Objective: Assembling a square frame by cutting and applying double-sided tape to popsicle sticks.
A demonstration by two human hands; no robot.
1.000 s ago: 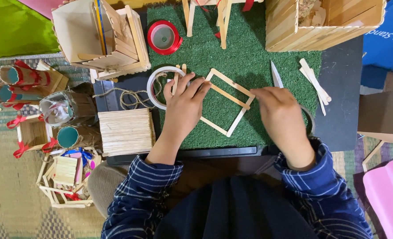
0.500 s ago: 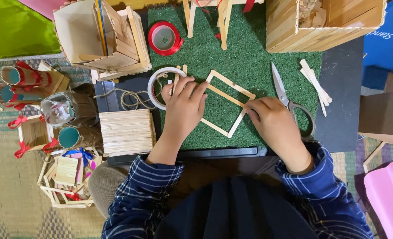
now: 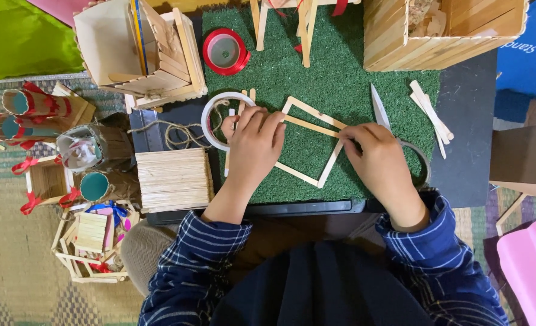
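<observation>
I see the left hand [image 3: 253, 148] lying flat on the left side of the stick frame [image 3: 309, 142], fingers spread and loose, pressing it onto the green mat [image 3: 340, 66]. Not gripping anything, just holding it down. It has barely shifted over the last second.

The right hand [image 3: 379, 163] has changed. A second ago it was up by the scissors [image 3: 381, 111]; half a second ago it sat lower right, off the frame. Now its fingertips are pinched on the end of a loose stick [image 3: 313, 127] laid across the frame, from the left side to the right corner. So the fingers are closed on that stick, lightly, thumb side hidden from me. I judge this means the cross stick is being set or lined up on the frame, not yet left alone.

The frame sits in the middle of the mat, tilted like a diamond, between both hands. The scissors lie just behind the right hand, blades pointing away, handles partly covered by the hand. Spare sticks [image 3: 428, 115] lie to the right of the scissors.

A white tape ring [image 3: 210, 118] with twine [image 3: 180, 136] is just beside the left hand's fingertips. A red ribbon spool [image 3: 225, 52] stands further up. A stack of sticks [image 3: 172, 179] sits left of the left wrist. A wooden box [image 3: 401, 36] is at top right.
</observation>
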